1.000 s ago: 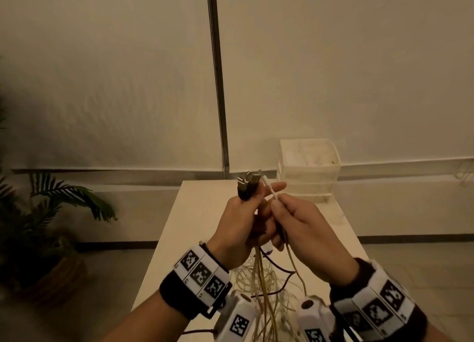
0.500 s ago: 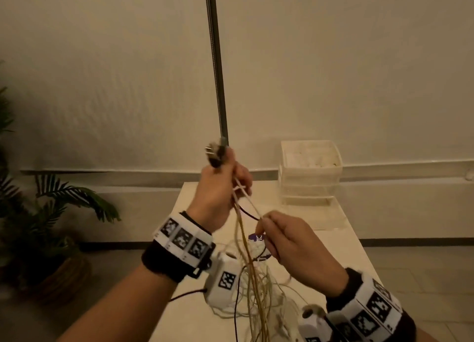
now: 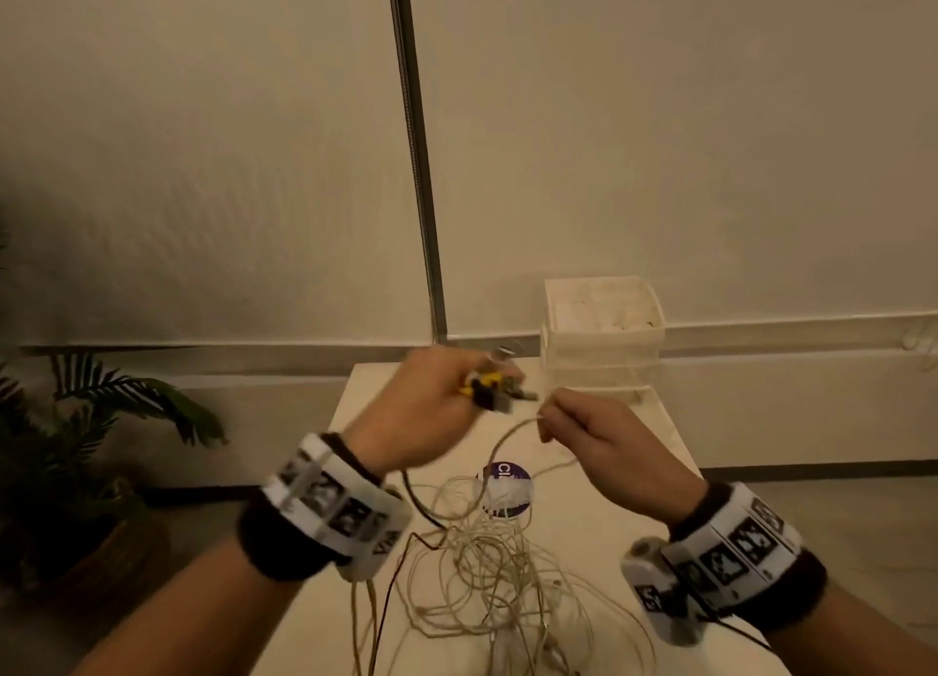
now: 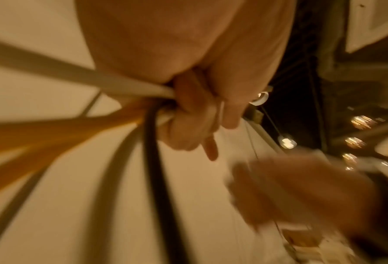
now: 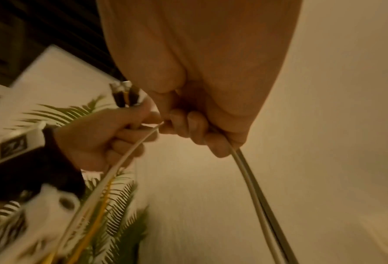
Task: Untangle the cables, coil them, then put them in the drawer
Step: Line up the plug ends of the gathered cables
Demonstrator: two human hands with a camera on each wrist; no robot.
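Observation:
A tangle of thin white, yellow and dark cables point(image 3: 487, 569) lies on the white table point(image 3: 365, 421) below my hands. My left hand point(image 3: 436, 406) is raised over the table and grips a bundle of cable ends, with black and yellow plugs point(image 3: 490, 388) sticking out past the fingers. In the left wrist view its fingers point(image 4: 188, 123) curl round white, yellow and black strands. My right hand point(image 3: 583, 427), just right of it, pinches a white cable point(image 3: 507, 434) that loops down to the pile. Curled fingers point(image 5: 188, 128) and the white cable point(image 5: 251, 182) fill the right wrist view.
A white set of small plastic drawers point(image 3: 601, 338) stands at the far right of the table. A round purple sticker point(image 3: 505, 487) lies on the tabletop under the cables. A potted palm point(image 3: 76, 447) sits on the floor at the left. A dark vertical strip point(image 3: 413, 152) runs down the wall.
My left hand came down from its raised position and swung right toward the drawers with the plugs. My right hand moved up and right, drawing the white cable out into a loop.

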